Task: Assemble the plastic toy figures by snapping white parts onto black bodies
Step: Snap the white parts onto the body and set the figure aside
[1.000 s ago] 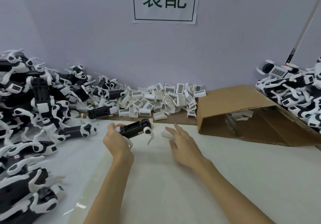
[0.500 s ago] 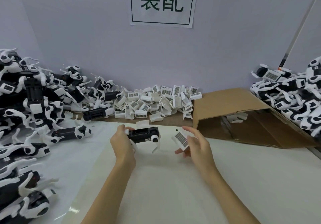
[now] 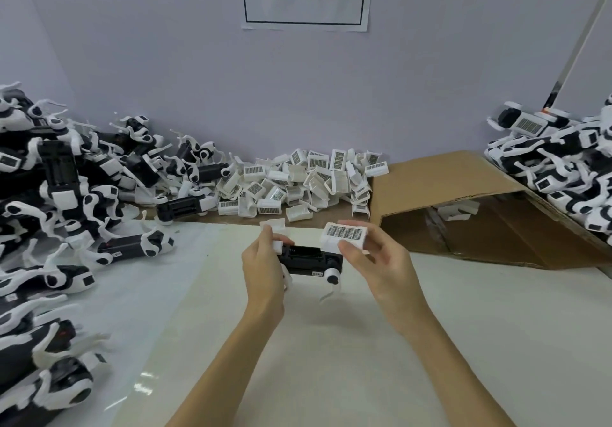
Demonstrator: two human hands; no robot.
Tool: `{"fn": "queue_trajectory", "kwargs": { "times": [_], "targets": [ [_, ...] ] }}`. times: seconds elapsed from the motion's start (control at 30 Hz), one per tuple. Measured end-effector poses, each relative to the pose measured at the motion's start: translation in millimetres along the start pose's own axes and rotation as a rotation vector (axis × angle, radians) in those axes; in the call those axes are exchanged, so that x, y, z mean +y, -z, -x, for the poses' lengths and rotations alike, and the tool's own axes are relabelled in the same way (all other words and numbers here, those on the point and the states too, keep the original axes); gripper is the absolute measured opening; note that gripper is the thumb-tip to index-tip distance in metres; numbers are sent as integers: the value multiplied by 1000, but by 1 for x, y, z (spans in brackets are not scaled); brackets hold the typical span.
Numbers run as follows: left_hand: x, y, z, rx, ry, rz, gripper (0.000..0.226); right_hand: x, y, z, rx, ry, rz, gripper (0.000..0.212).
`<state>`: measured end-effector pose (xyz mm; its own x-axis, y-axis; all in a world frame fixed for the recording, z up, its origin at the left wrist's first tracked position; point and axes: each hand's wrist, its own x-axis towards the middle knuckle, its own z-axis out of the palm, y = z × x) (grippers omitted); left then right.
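Head view: left hand (image 3: 263,269) grips left end of long black plastic toy body (image 3: 309,260) above table. Right hand (image 3: 374,261) pinches white barcode-labelled plastic cover piece (image 3: 344,234), held just over body's right end, touching it.

Scene is evenly lit by soft, diffuse light; only faint shadows are cast on the table (image 3: 364,360) under the hands. A small glare patch is seen on the glossy sheet (image 3: 145,382) near left. Wide-angle bending is noted at the edges, and the near-left figure pile (image 3: 49,377) is blurred.
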<state>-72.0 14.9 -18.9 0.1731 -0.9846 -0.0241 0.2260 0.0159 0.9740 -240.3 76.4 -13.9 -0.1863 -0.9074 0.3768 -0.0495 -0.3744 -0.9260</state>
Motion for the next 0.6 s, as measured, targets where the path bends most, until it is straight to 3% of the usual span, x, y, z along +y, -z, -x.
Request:
{"fn": "queue_trajectory", "kwargs": {
  "times": [0.1, 0.23, 0.37, 0.5, 0.6],
  "targets": [
    [1, -3, 6, -44, -7, 21, 58, 5, -10, 6, -6, 50, 243, 33],
    [1, -7, 13, -76, 4, 50, 60, 9, -16, 7, -18, -58, 186, 27],
    [-2, -6, 15, -85, -37, 1, 58, 14, -15, 8, -157, -105, 256, 22],
    [-3, -5, 16, -78, -37, -20, 59, 17, -15, 11, -197, -18, 387, 28],
    [-4, -6, 14, -83, -16, -20, 61, 19, -16, 13, -146, 111, 625, 37]
  ]
}}
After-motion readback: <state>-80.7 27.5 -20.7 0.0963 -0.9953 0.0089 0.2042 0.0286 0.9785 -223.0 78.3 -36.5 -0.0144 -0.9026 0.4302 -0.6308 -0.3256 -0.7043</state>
